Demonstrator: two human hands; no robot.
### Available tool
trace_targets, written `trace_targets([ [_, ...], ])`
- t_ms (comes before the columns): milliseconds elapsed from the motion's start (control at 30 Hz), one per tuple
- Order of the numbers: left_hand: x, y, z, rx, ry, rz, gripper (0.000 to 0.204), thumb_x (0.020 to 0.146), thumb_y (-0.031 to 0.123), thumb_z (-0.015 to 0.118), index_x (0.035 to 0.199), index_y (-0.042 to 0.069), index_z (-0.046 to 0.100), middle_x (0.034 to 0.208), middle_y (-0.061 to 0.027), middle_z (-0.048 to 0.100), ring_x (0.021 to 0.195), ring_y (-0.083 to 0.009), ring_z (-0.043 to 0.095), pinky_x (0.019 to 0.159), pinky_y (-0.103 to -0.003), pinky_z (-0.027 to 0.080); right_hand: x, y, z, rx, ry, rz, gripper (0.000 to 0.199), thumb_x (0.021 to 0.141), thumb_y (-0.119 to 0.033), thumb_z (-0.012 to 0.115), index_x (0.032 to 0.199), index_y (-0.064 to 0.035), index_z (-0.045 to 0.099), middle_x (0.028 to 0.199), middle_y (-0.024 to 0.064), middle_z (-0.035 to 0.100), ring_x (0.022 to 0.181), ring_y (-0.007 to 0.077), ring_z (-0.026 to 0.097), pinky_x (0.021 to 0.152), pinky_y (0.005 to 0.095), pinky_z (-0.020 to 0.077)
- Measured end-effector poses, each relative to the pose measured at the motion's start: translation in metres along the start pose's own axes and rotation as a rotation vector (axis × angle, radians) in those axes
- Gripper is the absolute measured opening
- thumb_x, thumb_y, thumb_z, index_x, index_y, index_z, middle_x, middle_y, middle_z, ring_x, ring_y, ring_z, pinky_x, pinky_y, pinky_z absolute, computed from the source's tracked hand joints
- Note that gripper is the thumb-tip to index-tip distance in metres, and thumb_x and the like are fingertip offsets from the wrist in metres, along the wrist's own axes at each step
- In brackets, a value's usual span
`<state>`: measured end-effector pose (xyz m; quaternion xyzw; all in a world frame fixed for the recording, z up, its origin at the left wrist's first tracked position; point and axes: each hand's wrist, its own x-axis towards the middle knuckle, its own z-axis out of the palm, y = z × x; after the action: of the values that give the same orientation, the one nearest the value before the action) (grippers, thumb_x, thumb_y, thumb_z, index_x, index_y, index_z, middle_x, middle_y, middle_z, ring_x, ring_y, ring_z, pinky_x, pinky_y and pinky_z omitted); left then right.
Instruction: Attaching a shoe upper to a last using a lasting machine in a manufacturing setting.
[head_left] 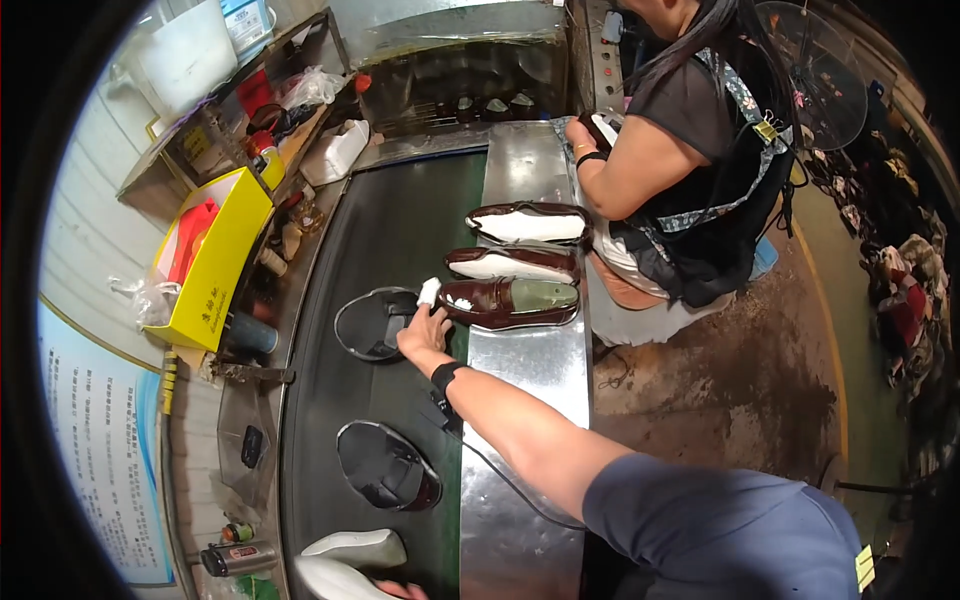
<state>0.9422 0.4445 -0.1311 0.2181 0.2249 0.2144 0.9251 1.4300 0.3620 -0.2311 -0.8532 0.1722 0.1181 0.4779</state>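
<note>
- Two hands are showing; nearest, the left hand (402,590) is being cut off by the lower edge, its fingers lying against a white shoe-shaped piece (340,580). Whether they are gripping it, I cannot tell.
- A second white piece (365,548) is lying just beyond those fingers. Both are looking smooth and fairly stiff, so a hold around the narrow middle is seeming safest.
- Farther out, between the two hands' fingers, a black-lined upper (385,468) is resting on the dark belt (400,215).
- Another upper (372,330) is lying just left of the right fingers.
- The right hand (425,332) is pinching a small white pad (429,292) in its fingertips; it is looking light and soft, needing only a gentle pinch.
- Right of those fingertips, a glossy brown shoe (500,305) is lying on the metal ledge (525,400), one end toward them. It is probably feeling firm and slippery, its polish marking easily; the green-topped end is offering the better hold.
- Beyond the fingers, two white-soled shoes (510,264) (530,222) are lying sideways, near a seated co-worker (690,150).
</note>
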Motion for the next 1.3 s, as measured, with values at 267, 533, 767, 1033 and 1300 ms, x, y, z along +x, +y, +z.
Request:
trace_targets([
  [267, -0.189, -0.016, -0.081, 0.553, 0.876, -0.352, 0.072, 0.091, 0.029, 0.074, 0.151, 0.004, 0.042, 0.143, -0.0132, 0.055, 0.129, -0.0333, 0.052, 0.109, -0.048, 0.043, -0.055, 0.02, -0.024, 0.832, -0.296, 0.234, 0.084, 0.07, -0.008, 0.075, 0.143, -0.0134, 0.033, 0.107, 0.0122, 0.06, 0.097, 0.0267, 0.061, 0.089, 0.0495, 0.0489],
  [533, -0.256, -0.02, -0.138, 0.591, 0.454, -0.092, 0.058, 0.089, 0.007, 0.07, 0.142, 0.006, 0.05, 0.126, -0.0128, 0.064, 0.113, -0.0316, 0.064, 0.092, -0.05, 0.056, -0.253, 0.139, -0.214, 1.314, -0.75, 0.394, 0.04, 0.086, -0.047, 0.08, 0.103, -0.0136, 0.066, 0.095, 0.005, 0.066, 0.095, 0.0241, 0.062, 0.098, 0.0597, 0.0401],
  [767, -0.26, -0.076, -0.158, 0.33, 0.66, 0.026, 0.077, 0.071, -0.016, 0.074, 0.14, 0.002, 0.042, 0.13, -0.0141, 0.058, 0.12, -0.0298, 0.058, 0.103, -0.044, 0.048, -0.398, 0.202, -0.278, 0.744, -1.012, 0.096, 0.048, 0.098, -0.02, 0.069, 0.142, -0.0133, 0.05, 0.125, 0.0081, 0.065, 0.111, 0.0277, 0.066, 0.096, 0.0578, 0.055],
  [1033, -0.276, -0.043, -0.023, 0.277, -0.001, 0.022, 0.04, 0.094, 0.01, 0.07, 0.13, 0.0, 0.058, 0.134, -0.0137, 0.06, 0.124, -0.0214, 0.057, 0.104, -0.035, 0.047, -0.55, 0.175, -0.275, 0.224, -1.126, -0.332, 0.075, 0.093, -0.009, 0.075, 0.156, -0.0063, 0.035, 0.122, 0.0048, 0.064, 0.107, 0.0116, 0.061, 0.093, 0.029, 0.0523],
  [1300, -0.336, -0.009, 0.024, 0.021, -0.002, 0.115, 0.033, 0.105, 0.029, 0.057, 0.119, -0.001, 0.063, 0.109, -0.0105, 0.072, 0.097, -0.0224, 0.07, 0.089, -0.037, 0.057, -0.601, 0.197, -0.271, 0.057, -1.151, -0.59, 0.056, 0.086, -0.022, 0.085, 0.124, 0.0073, 0.055, 0.104, 0.0116, 0.071, 0.093, 0.0168, 0.067, 0.077, 0.031, 0.0559],
])
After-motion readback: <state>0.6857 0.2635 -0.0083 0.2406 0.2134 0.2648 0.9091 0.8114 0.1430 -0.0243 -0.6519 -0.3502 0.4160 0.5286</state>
